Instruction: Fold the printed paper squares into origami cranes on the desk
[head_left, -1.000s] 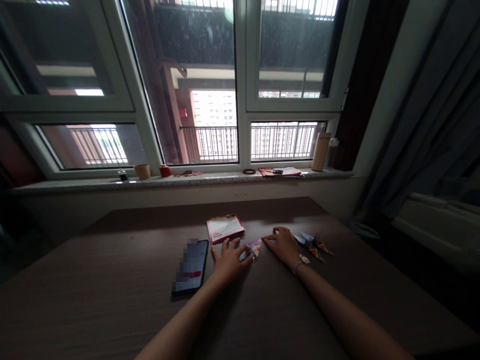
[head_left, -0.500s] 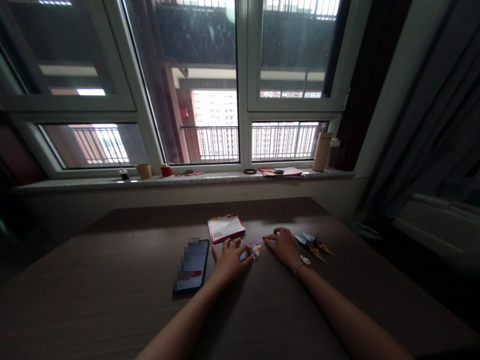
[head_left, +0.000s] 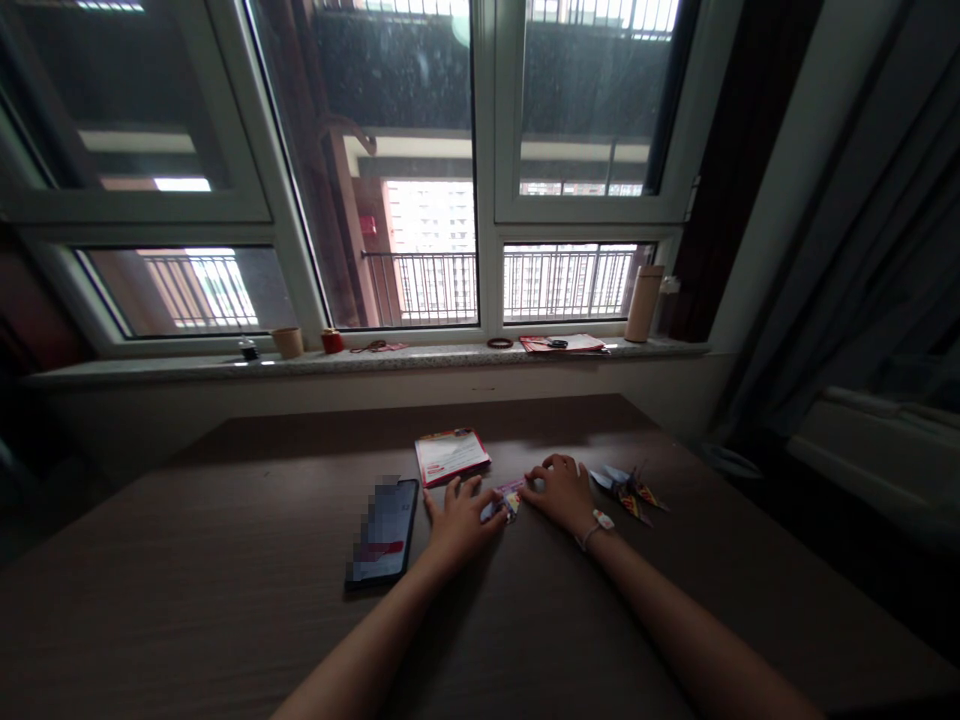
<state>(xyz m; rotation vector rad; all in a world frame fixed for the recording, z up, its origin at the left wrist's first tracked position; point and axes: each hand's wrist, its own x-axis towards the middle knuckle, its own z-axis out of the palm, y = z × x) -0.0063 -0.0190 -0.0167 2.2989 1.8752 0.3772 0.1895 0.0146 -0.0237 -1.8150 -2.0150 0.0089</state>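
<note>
- Folded paper (head_left: 514, 500), small and printed in purple and yellow, lies on the tabletop (head_left: 225, 560) between our two hands, just in front of the paper stack (head_left: 452, 456).
- We judge it very light, and stiffer at its folded layers than a single sheet; it should slide easily on the smooth surface and could crease or tear if pulled hard.
- We would take hold at the edges and corners, with flat fingertips steadying the body of the piece.
- Our left hand (head_left: 459, 520) lies palm down, fingers spread, index finger and thumb over the paper's left part; we cannot tell whether that grip presses or clamps.
- Our right hand (head_left: 564, 492) arches with knuckles raised, fingertips pointing left to the paper's right end. Thumb and index finger look near each other, but we cannot tell whether this grip is closed on the paper.
- Both forearms reach in from the lower edge and slant inward; a bracelet (head_left: 602, 520) circles our right wrist.
- Left of our left hand lies a phone (head_left: 386, 540); right of our right hand lie other folded pieces (head_left: 630, 492).
</note>
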